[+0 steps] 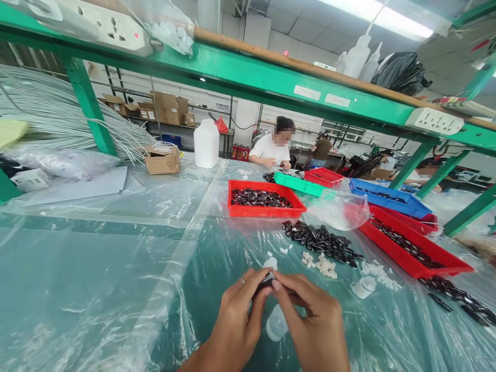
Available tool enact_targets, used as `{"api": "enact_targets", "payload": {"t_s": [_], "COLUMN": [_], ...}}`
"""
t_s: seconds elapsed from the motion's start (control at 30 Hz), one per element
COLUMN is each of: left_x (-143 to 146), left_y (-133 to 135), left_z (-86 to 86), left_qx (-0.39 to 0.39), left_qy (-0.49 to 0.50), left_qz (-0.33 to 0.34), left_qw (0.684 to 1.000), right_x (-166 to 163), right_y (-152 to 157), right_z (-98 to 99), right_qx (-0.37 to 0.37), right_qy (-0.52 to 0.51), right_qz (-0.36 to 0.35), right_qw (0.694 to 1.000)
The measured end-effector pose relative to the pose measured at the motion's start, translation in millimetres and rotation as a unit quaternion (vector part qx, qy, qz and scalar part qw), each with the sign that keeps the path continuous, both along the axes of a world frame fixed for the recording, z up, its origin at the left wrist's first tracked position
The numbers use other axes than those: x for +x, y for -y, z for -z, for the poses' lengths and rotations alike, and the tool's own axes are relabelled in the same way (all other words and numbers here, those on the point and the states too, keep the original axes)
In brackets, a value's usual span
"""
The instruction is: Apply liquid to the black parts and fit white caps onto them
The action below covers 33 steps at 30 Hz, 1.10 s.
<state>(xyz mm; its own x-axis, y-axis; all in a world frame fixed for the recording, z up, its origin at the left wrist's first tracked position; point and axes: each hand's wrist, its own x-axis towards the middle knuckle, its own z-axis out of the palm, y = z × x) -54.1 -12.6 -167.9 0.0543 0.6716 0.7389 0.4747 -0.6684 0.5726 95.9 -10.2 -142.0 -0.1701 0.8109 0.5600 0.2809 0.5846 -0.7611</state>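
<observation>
A small black plastic piece is pinched between my two hands above the plastic-covered table. My left hand wraps its fingers around the piece from the left. From the other side, my right hand presses thumb and forefinger at its right end, where a bit of white shows. Below the hands stands a small translucent round container, partly covered by them. Just beyond lies a white round item. A pile of black pieces and a heap of cream-coloured bits lie ahead to the right.
A red tray of black pieces stands ahead; a longer red tray lies right. Near it are a small white jar and white bits. A green shelf frame crosses above. Across the table sits a person.
</observation>
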Motion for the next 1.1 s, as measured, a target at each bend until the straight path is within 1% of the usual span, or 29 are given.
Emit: {"api": "enact_targets", "payload": {"t_s": [0.13, 0.23, 0.3, 0.37, 0.4, 0.43, 0.47, 0.5, 0.53, 0.57, 0.6, 0.67, 0.7, 0.77, 0.9, 1.0, 1.1], "left_x": [-3.6, -8.7, -12.7, -15.8, -16.6, -16.7, -16.2, -15.2, -13.9, -12.4, -11.1, -9.6, -9.6, -10.8, -13.0, -13.4, -14.7], "left_y": [-2.2, -5.3, -7.9, -9.7, -10.2, -10.3, -10.0, -9.7, -9.2, -9.0, -9.0, -10.0, -11.1, -13.6, -17.2, -18.2, -19.4], "left_z": [5.7, 8.7, 6.2, 0.9, -1.8, -3.8, -5.0, -5.1, -4.1, -2.3, -0.1, 4.8, 6.9, 10.0, 13.1, 14.5, 15.8], "left_qx": [0.011, 0.020, 0.016, -0.002, -0.017, -0.036, -0.056, -0.076, -0.092, -0.102, -0.108, -0.108, -0.105, -0.099, -0.104, -0.102, -0.094], "left_qy": [0.011, 0.015, 0.009, -0.002, -0.009, -0.016, -0.022, -0.027, -0.030, -0.031, -0.032, -0.035, -0.040, -0.052, -0.066, -0.076, -0.092], "left_qz": [-0.037, -0.062, -0.071, -0.074, -0.074, -0.073, -0.071, -0.070, -0.068, -0.066, -0.064, -0.056, -0.051, -0.043, -0.053, -0.062, -0.055], "left_qw": [0.999, 0.998, 0.997, 0.997, 0.997, 0.997, 0.996, 0.994, 0.993, 0.992, 0.992, 0.992, 0.992, 0.993, 0.991, 0.990, 0.990], "right_x": [-14.9, -24.0, -20.1, 1.8, 21.4, 46.6, 76.7, 109.8, 144.0, 177.1, 207.0, 252.3, 266.9, 282.9, 289.4, 292.0, 295.8], "right_y": [3.3, 7.2, 8.4, 4.8, 0.0, -7.2, -16.9, -28.6, -42.0, -56.1, -70.2, -95.2, -105.2, -119.7, -133.1, -137.8, -142.6], "right_z": [-2.1, -13.7, -24.1, -32.6, -34.9, -35.6, -34.7, -32.3, -28.9, -24.7, -19.8, -8.7, -2.5, 10.1, 28.9, 34.2, 35.7], "right_qx": [0.000, 0.006, 0.009, 0.015, 0.020, 0.023, 0.031, 0.024, 0.009, -0.022, -0.054, -0.110, -0.133, -0.166, -0.193, -0.201, -0.207], "right_qy": [-0.022, -0.023, 0.001, 0.045, 0.069, 0.093, 0.106, 0.124, 0.142, 0.174, 0.212, 0.296, 0.336, 0.409, 0.517, 0.574, 0.616], "right_qz": [-0.010, -0.019, -0.049, -0.081, -0.075, -0.051, 0.012, 0.093, 0.169, 0.223, 0.258, 0.287, 0.293, 0.297, 0.302, 0.307, 0.302], "right_qw": [1.000, 1.000, 0.999, 0.996, 0.995, 0.994, 0.994, 0.988, 0.975, 0.959, 0.941, 0.904, 0.885, 0.847, 0.778, 0.732, 0.698]}}
